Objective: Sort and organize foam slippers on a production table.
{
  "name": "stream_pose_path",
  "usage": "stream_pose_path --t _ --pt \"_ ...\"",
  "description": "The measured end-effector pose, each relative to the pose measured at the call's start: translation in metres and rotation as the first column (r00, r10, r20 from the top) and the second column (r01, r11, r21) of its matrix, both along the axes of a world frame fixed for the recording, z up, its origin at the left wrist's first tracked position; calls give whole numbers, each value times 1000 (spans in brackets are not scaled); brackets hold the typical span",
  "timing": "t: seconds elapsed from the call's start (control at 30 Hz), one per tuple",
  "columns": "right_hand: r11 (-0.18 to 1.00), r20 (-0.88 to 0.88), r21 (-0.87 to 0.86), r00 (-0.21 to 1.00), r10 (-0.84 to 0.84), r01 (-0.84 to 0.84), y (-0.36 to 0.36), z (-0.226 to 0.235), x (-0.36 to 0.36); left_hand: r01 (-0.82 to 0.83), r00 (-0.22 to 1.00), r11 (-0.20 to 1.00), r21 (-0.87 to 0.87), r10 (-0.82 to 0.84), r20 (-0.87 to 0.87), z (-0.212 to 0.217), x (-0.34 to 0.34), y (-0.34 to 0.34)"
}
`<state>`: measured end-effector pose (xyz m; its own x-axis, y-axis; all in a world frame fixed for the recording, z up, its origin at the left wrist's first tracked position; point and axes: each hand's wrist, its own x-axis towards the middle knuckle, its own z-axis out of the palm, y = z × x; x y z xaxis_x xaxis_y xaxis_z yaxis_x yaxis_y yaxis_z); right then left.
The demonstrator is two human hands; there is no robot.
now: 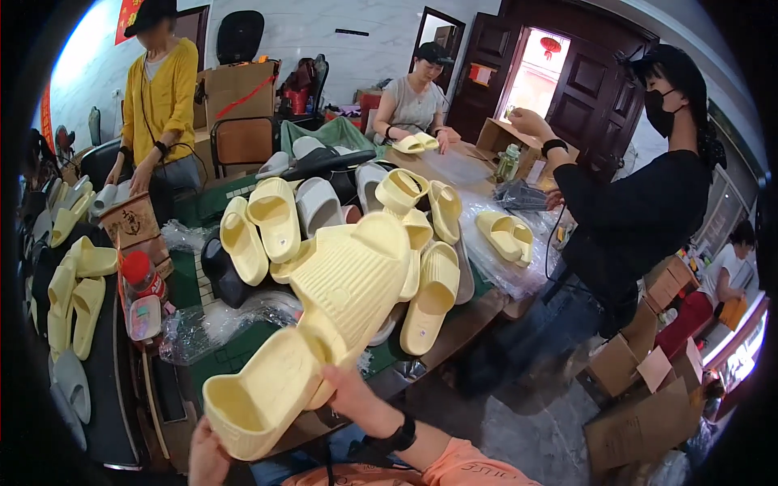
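A pale yellow slide sandal (279, 387) is close in front of me, tilted with its strap opening toward the lower left. My left hand (209, 454) closes on its lower left end. A second yellow slide sandal (350, 279), ribbed on its broad face, lies against it and reaches up toward the pile. My right hand (354, 395) is closed at the edge where the two sandals meet; some of its fingers are hidden behind them. Just beyond, several more yellow slides (275, 215) are heaped with grey slides (318, 204) and black ones on the table.
Bubble wrap (235, 328), a red-lidded jar (142, 274) and a small tub (146, 317) lie left. More yellow slides (74, 296) rest on a dark surface. A co-worker in black (648, 219) stands right; others work behind. Cardboard boxes (640, 429) cover the floor at right.
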<state>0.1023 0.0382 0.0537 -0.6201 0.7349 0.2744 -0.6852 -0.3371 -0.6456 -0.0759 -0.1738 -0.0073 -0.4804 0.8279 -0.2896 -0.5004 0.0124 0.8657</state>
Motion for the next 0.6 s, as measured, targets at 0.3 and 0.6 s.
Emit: stream_pose_path --t 0.3,0.6 --pt "820 469 -355 673 572 -449 28 -73 -8 31 767 994 -101 -89 -636 74 -119 47" --pt "954 714 41 677 181 -298 16 -117 -25 56 444 929 -365 -350 -824 -3 -149 122"
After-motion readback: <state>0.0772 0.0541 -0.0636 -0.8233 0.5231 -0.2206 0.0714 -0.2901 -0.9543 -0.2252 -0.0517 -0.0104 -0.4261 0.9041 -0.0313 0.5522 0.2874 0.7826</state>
